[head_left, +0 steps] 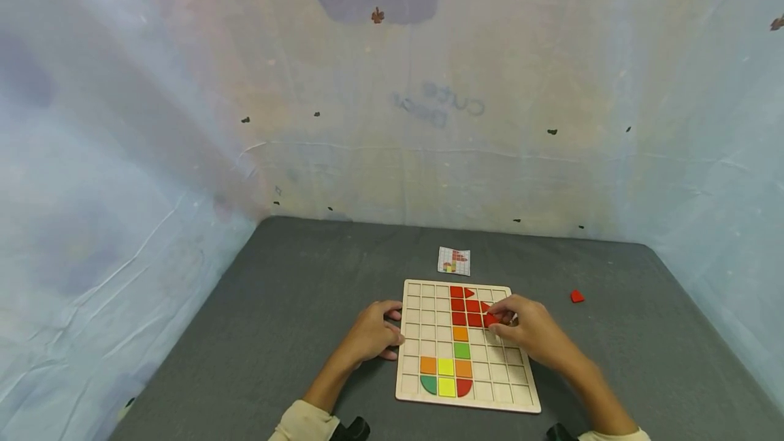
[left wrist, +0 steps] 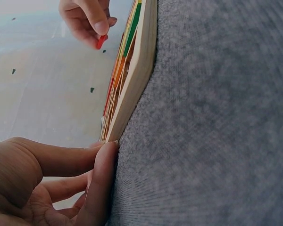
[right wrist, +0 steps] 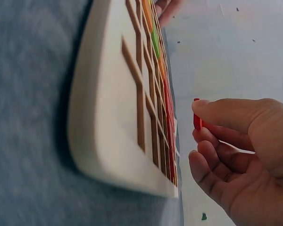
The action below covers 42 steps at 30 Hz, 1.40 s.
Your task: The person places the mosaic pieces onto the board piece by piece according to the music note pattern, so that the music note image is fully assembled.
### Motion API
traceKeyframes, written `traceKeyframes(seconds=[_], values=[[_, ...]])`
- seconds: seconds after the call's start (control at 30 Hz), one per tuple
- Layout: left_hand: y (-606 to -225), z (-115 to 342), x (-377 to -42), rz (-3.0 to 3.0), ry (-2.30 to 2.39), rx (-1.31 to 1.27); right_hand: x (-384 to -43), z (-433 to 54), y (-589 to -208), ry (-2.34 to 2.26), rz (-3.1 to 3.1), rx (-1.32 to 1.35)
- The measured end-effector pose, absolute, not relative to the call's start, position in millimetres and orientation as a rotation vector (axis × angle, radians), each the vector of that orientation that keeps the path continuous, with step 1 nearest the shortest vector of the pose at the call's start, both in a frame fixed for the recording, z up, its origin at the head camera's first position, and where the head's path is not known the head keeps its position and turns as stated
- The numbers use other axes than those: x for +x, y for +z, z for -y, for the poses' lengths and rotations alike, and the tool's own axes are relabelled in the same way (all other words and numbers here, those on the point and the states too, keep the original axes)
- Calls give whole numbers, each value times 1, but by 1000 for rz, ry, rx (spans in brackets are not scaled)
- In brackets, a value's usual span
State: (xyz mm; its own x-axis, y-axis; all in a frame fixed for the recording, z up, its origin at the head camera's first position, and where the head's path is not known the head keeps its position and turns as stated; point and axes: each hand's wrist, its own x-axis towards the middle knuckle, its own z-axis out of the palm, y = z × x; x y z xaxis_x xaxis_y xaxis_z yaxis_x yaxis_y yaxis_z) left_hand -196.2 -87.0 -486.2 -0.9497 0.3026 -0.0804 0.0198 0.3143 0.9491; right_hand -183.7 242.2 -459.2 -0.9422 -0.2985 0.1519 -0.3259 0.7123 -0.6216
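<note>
A wooden grid board (head_left: 422, 325) lies on the table, with red squares (head_left: 457, 305), orange, green and yellow tiles, and rounded corner tiles set into its cells. At its left edge my left hand (head_left: 372, 332) grips the rim; thumb and fingertip pinch the board's wooden side (left wrist: 132, 89) in the left wrist view. Over the upper right cells, my right hand (head_left: 534, 329) pinches a small red tile (right wrist: 197, 114) between thumb and fingers. In the right wrist view this tile is seen edge-on, raised off the board's surface.
A small printed card (head_left: 454, 261) showing a coloured grid pattern lies behind the board. One loose red piece (head_left: 577, 297) is on the grey table (head_left: 294, 278) to the right. Hanging pale cloth (head_left: 392, 182) encloses the table at the back and sides.
</note>
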Motion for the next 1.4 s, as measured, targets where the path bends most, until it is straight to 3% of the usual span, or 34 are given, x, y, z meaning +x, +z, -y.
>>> traceKeyframes(seconds=[0.6, 1.4], values=[[-486, 87, -196, -2342, 1682, 296, -179, -204, -463, 1121, 2849, 776], [-485, 87, -196, -2340, 1683, 289, -175, -173, -463, 1166, 2952, 847]])
